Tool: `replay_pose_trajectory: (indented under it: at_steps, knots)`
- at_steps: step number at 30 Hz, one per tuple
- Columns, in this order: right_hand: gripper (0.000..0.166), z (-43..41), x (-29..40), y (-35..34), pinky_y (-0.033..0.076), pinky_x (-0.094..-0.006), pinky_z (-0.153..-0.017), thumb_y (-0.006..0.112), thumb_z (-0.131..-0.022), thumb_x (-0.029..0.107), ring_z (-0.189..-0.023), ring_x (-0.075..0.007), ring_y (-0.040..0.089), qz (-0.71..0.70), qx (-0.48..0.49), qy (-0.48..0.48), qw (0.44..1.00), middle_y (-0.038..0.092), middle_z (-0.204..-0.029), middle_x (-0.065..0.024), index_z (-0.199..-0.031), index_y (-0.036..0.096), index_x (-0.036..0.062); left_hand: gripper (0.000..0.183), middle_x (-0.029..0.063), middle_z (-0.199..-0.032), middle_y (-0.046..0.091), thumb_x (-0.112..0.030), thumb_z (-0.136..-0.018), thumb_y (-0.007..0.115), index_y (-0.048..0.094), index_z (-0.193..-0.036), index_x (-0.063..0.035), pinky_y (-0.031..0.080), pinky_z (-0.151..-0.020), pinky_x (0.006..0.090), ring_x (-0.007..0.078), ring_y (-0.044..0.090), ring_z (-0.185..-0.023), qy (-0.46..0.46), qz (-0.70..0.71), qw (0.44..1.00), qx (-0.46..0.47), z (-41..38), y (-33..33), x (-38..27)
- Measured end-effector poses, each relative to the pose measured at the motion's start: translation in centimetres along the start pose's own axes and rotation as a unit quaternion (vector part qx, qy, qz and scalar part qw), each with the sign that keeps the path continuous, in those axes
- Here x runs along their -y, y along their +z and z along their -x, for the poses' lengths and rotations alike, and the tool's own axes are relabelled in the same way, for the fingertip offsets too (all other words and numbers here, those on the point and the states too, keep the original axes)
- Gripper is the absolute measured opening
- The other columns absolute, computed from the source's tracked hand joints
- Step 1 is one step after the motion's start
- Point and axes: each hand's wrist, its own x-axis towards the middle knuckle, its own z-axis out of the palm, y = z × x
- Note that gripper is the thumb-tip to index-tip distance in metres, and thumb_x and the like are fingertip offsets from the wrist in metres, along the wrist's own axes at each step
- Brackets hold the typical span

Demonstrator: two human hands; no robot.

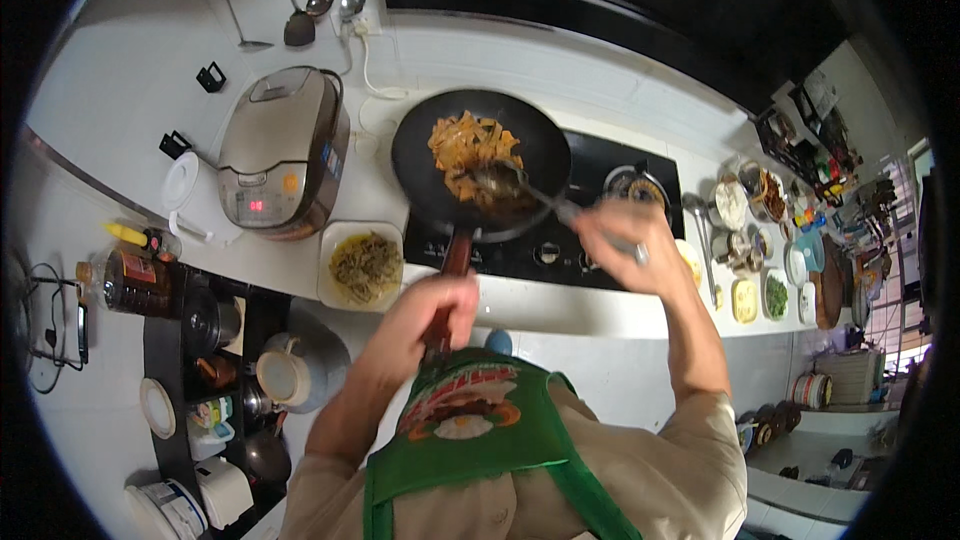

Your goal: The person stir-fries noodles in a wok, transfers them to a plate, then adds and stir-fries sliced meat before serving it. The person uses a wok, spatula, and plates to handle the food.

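My left hand [442, 307] grips the reddish-brown handle [458, 253] of a dark wok [420, 165]. Orange-brown sliced food [469, 142] lies in the middle of the wok. A metal ladle or spatula [555, 202] is held by its handle in my right hand [630, 240], which hovers over the black glass hob to the right. The tool's head dips into the near side of the food and is partly blurred. The wok stands over the hob's left part, hiding what is beneath it.
Left of the wok stand a rice cooker [281, 142] and a square dish of cooked food in yellowish liquid [366, 266]. A second burner [636, 184] shows on the right. Beyond it are a long ladle [701, 232], chopped greens [777, 294] and a wooden board [829, 281]. Utensils [300, 26] hang on the wall.
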Motion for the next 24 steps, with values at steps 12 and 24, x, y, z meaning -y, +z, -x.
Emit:
replay_pose_trajectory:
  at_steps: [12, 24]
  knots:
    - [0.015, -2.0, -0.7, 2.4, 0.054, -0.0386, -0.063, 0.067, -0.085, 0.004, -0.070, -0.0298, 0.068, -0.010, -0.037, -0.026, 0.999, 0.070, -0.085, -0.0160, -0.098, 0.073, -0.0010, 0.012, -0.0063, -0.062, 0.048, -0.018, -0.097, 0.060, 0.054, -0.088, -0.0138, 0.038, -0.042, 0.0212, 0.0050, 0.046, -0.046, -0.031, 0.031, 0.997, 0.056, -4.7, -1.9, -0.9]
    - [0.015, 2.3, -0.1, 3.7, 0.054, -0.0366, -0.056, 0.070, -0.084, 0.001, -0.065, -0.0274, 0.065, 0.101, -0.109, -0.012, 0.989, 0.064, -0.084, -0.0112, -0.098, 0.073, 0.0039, 0.014, 0.0017, -0.069, 0.052, -0.006, -0.089, 0.060, 0.052, -0.101, -0.0068, 0.040, -0.041, 0.0280, 0.0105, 0.049, -0.049, 0.029, 0.001, 0.997, 0.077, -4.7, -5.3, 1.9]
